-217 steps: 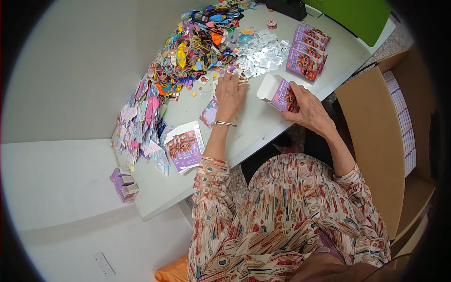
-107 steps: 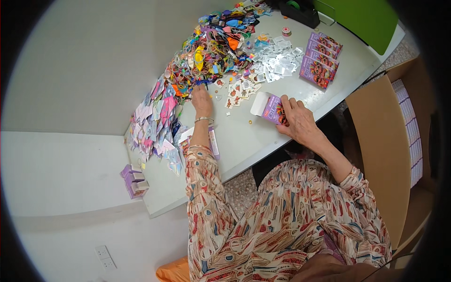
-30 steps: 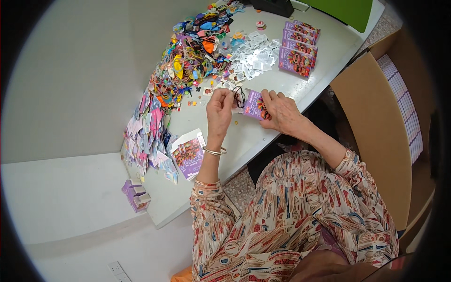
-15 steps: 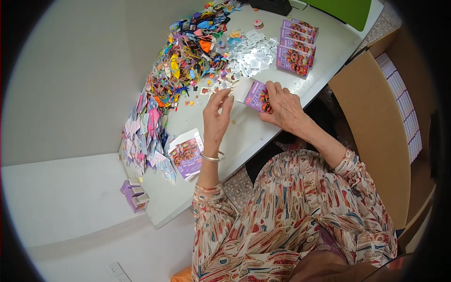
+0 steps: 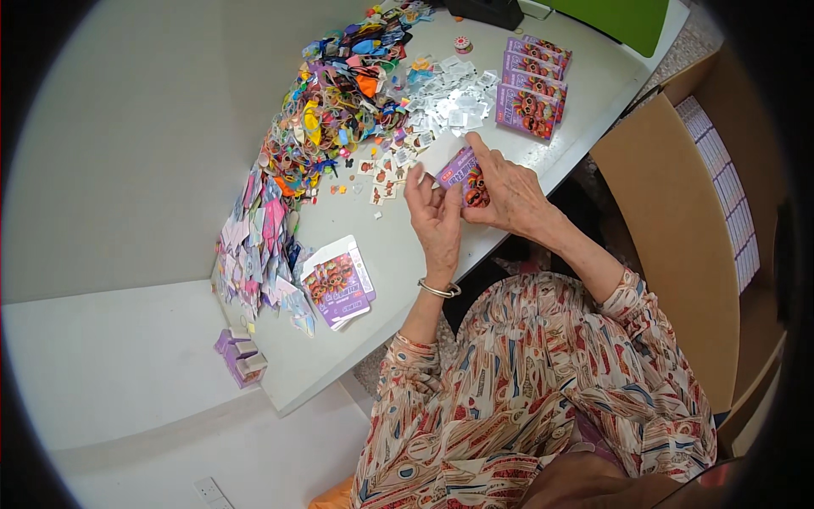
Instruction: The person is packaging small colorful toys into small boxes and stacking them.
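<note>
Two hands (image 5: 437, 227) (image 5: 513, 197) — one held box (image 5: 464, 170), one carton (image 5: 666, 229)

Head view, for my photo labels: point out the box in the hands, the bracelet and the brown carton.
Box (image 5: 464, 175): head view, on its printed purple face.
Bracelet (image 5: 439, 293): head view, on its shiny band.
Carton (image 5: 670, 233): head view, on its broad left panel.

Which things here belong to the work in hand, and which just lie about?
Likely in the work:
purple box, in the right hand, left hand at its end
flat purple cartons
row of purple boxes
colourful trinket pile
silvery packets

Seemingly just lying about:
black object, top edge
orange item, bottom edge
</note>
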`<control>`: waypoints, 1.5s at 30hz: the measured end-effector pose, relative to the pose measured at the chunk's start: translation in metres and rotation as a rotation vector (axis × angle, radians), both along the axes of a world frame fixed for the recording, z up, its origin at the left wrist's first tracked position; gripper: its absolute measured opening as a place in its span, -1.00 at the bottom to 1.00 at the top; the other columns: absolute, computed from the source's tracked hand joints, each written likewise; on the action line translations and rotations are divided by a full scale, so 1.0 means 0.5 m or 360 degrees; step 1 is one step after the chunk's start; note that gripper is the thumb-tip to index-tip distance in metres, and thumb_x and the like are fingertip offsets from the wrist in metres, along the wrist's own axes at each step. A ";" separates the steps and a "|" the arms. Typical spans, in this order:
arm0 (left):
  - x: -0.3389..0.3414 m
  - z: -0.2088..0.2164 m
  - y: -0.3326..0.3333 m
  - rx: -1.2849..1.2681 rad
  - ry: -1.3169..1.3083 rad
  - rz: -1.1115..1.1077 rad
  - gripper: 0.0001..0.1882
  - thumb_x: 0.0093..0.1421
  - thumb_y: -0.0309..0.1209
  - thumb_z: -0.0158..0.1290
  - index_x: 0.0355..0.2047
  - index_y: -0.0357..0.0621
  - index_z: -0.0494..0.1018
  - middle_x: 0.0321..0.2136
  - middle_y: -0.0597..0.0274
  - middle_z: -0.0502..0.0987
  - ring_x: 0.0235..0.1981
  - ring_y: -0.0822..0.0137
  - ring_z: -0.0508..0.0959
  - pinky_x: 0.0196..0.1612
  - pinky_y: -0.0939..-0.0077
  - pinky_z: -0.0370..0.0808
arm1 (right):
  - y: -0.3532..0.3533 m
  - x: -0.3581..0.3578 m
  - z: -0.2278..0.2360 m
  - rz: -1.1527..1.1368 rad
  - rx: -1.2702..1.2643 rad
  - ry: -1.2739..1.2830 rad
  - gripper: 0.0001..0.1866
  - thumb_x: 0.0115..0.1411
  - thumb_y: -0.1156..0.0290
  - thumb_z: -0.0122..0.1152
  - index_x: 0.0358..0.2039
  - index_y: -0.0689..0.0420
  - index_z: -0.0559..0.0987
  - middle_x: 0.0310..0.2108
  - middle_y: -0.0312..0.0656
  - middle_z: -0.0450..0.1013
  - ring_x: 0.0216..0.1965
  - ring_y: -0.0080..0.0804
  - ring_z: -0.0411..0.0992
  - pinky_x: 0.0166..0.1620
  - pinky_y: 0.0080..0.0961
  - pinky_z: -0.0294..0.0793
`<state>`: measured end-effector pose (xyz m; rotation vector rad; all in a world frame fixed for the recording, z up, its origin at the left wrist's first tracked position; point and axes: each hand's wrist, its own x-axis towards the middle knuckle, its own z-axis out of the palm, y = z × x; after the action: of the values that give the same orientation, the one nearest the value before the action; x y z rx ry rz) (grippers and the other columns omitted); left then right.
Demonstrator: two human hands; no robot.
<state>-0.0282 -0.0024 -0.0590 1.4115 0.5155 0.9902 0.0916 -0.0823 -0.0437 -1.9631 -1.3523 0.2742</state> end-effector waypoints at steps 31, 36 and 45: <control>-0.008 0.032 0.043 -0.0204 0.0476 -0.0197 -0.69 0.25 -0.45 0.08 -0.04 -0.37 0.47 -0.19 0.22 0.57 -0.18 0.50 0.51 -0.10 0.64 0.44 | 0.011 0.040 -0.061 0.0369 0.0230 -0.0021 -0.17 -0.25 0.27 0.32 0.07 0.26 0.22 -0.21 0.13 0.41 -0.21 0.12 0.43 -0.16 -0.19 0.46; -0.001 0.043 0.039 -0.0189 0.0546 -0.0187 -0.72 0.23 -0.47 0.11 -0.09 -0.39 0.51 -0.30 0.29 0.58 -0.31 0.56 0.51 -0.19 0.69 0.46 | 0.008 0.036 -0.052 0.0389 0.0297 0.0142 -0.20 -0.26 0.30 0.31 0.04 0.25 0.22 -0.19 0.13 0.38 -0.19 0.14 0.41 -0.14 -0.19 0.46; 0.002 0.035 0.039 0.0058 0.0642 0.0026 -0.75 0.22 -0.47 0.09 -0.13 -0.34 0.55 -0.47 0.41 0.53 -0.46 0.65 0.39 -0.39 0.73 0.37 | 0.009 0.035 -0.053 0.0402 0.0310 0.0140 -0.22 -0.26 0.32 0.30 0.03 0.21 0.21 -0.20 0.09 0.36 -0.20 0.14 0.40 -0.17 -0.18 0.45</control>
<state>-0.0274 0.0173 -0.0417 1.6512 0.8087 0.7296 0.1090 -0.0779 -0.0701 -1.6046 -1.5102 0.3301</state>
